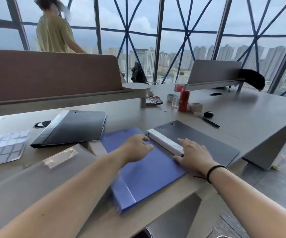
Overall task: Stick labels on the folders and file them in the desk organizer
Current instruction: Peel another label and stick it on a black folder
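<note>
Head view showed the desk bearing a blue folder beside a grey folder; left hand lay flat, fingers relaxed, on the blue one, right hand rested relaxed across both; label sheet lay far left

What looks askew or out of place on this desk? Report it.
The blue folder lies at a slant, its near corner jutting past the desk edge, under both hands, left hand and right hand. It overlaps the grey folder beside it. Nothing looks spilled or damaged.
</note>
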The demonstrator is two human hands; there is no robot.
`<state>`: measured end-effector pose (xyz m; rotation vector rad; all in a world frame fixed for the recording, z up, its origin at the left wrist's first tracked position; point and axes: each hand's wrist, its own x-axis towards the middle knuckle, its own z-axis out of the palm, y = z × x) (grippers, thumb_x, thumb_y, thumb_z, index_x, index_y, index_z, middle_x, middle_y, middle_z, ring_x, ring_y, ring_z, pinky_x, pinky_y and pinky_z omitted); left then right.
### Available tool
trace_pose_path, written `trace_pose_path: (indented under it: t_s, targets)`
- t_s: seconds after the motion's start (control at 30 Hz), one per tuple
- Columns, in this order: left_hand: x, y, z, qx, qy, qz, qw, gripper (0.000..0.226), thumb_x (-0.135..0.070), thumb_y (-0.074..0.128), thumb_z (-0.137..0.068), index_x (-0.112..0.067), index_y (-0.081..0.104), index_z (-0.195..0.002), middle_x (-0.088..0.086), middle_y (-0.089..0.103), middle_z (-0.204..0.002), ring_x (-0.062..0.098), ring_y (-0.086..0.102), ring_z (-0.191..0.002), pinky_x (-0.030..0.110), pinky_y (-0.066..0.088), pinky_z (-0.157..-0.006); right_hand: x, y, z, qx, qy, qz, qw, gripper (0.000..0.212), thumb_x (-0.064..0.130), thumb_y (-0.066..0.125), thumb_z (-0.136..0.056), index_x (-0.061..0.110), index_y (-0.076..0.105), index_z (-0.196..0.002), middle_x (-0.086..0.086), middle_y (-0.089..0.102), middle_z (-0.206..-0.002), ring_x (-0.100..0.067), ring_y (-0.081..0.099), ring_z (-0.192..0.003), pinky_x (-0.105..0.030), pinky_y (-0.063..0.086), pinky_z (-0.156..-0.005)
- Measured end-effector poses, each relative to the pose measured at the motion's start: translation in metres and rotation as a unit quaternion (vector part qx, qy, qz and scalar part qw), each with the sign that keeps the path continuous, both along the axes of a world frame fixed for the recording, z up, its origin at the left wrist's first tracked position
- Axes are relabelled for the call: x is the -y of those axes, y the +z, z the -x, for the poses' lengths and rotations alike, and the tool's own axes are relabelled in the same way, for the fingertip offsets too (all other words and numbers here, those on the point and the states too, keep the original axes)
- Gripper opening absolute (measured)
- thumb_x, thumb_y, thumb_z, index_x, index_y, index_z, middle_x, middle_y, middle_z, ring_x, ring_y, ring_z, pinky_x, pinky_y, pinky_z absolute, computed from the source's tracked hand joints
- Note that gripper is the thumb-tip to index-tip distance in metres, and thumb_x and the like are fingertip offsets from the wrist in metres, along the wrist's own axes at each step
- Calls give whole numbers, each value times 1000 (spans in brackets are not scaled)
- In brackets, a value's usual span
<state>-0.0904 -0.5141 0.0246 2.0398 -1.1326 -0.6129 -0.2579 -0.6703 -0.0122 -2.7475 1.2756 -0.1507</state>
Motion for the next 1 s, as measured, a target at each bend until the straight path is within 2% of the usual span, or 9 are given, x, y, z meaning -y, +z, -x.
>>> trace_pose_path:
  t_s: [0.13,0.27,0.4,0.5,0.6,0.7,0.8,0.9,1.0]
  targets:
    - [40,-9,29,-164,70,44,983,9,-23,62,-94,-15,60,-98,1,52,-84,20,50,-84,32,46,-82,3,-13,3,-2,14,4,1000,53,48,44,-99,26,38,-147,-4,52,-144,-26,47,-134,-45,40,-107]
    - [64,-17,47,-314,120,77,939,21,-20,62,-91,-10,64,-109,0,61,-99,21,56,-90,34,51,-89,2,-14,4,-54,74,98,991,49,32,37,-104,18,28,-150,-12,66,-120,-35,64,-107,-42,51,-86]
    - [78,-17,56,-350,145,91,921,13,-19,61,-90,-14,62,-102,2,66,-104,22,64,-98,33,52,-89,-4,-2,-4,-88,134,161,974,67,5,35,-98,3,4,-156,-16,69,-111,-37,68,-97,-35,38,-66]
    - [86,-15,64,-372,159,94,910,6,-16,57,-91,-13,59,-96,7,65,-98,23,65,-91,36,53,-93,-2,8,-3,-98,127,142,977,49,11,39,-100,3,28,-147,-18,68,-109,-38,67,-96,-36,35,-66]
    - [92,-15,67,-394,171,98,898,6,-13,54,-91,-13,52,-85,12,64,-99,28,66,-91,38,53,-93,4,9,11,-77,119,110,984,26,32,46,-101,11,55,-113,-14,69,-107,-35,65,-99,-37,38,-70]
    - [96,-12,66,-430,176,107,879,10,-12,53,-92,-9,49,-101,14,58,-90,29,62,-82,38,49,-91,6,3,25,-33,108,66,991,24,44,49,-97,22,54,-89,-7,70,-99,-30,62,-93,-35,36,-71]
    - [98,-7,65,-468,185,111,857,24,-9,50,-92,-10,43,-115,20,58,-103,36,60,-89,43,47,-96,7,0,29,20,89,17,996,32,51,53,-91,24,47,-76,1,62,-81,-24,53,-77,-34,35,-68]
    - [98,-5,60,-505,198,103,834,32,-9,45,-92,-10,41,-123,22,53,-114,37,55,-100,44,43,-90,6,0,32,61,78,-8,995,32,49,57,-88,21,51,-75,7,56,-71,-22,51,-75,-33,36,-67]
    - [103,-8,51,-516,206,86,827,40,-14,42,-95,-4,42,-133,19,56,-103,32,58,-88,43,47,-78,4,-1,35,93,59,-25,994,28,46,56,-87,19,62,-85,4,65,-78,-22,56,-81,-33,44,-72]
